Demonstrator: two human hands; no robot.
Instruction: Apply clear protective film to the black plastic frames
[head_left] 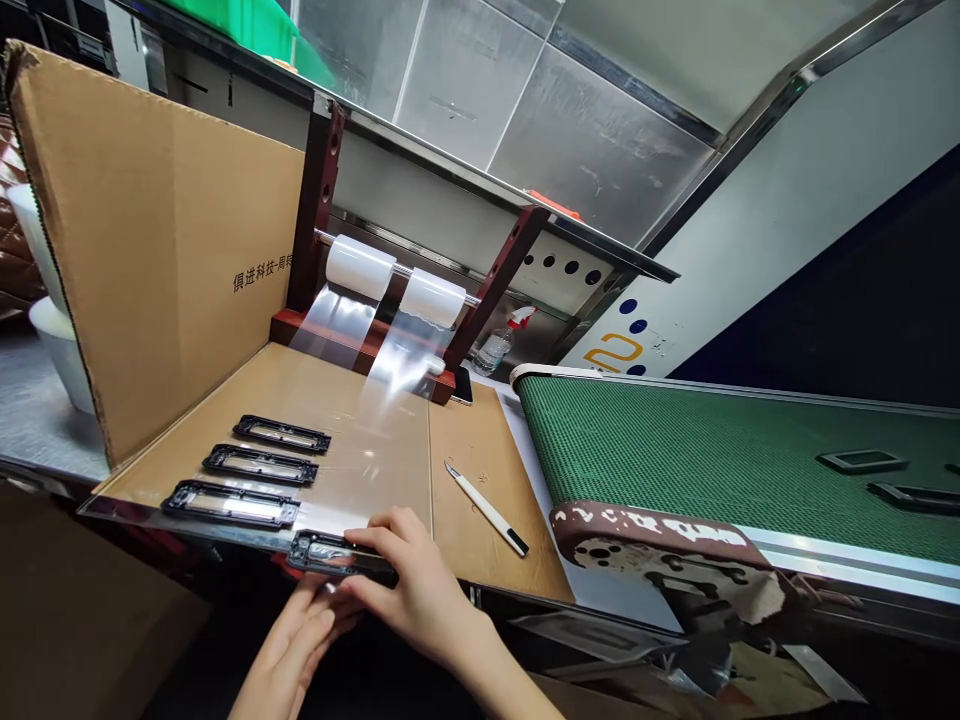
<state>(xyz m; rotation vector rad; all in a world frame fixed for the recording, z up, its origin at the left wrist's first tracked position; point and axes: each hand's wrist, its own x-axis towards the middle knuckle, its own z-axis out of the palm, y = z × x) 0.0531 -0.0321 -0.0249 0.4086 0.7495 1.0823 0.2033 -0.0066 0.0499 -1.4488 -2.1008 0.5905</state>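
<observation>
At the front edge of the bench I hold a black rectangular plastic frame (334,552) with a long window. My right hand (416,580) pinches its right end, fingers on top and thumb along the near side. From below, my left hand (296,635) supports the frame; its fingertips are partly hidden beneath it. Three similar black frames (281,434) lie in a row on the cardboard mat (390,450) to the left. Right of my right hand rests a white-handled craft knife (487,508).
Two rolls of clear film (361,267) hang on a dark red stand (487,285), their strips trailing onto the mat. An upright cardboard sheet (172,240) borders the left. A green conveyor belt (712,460) carrying black frames runs at right. A spray bottle (495,350) stands behind.
</observation>
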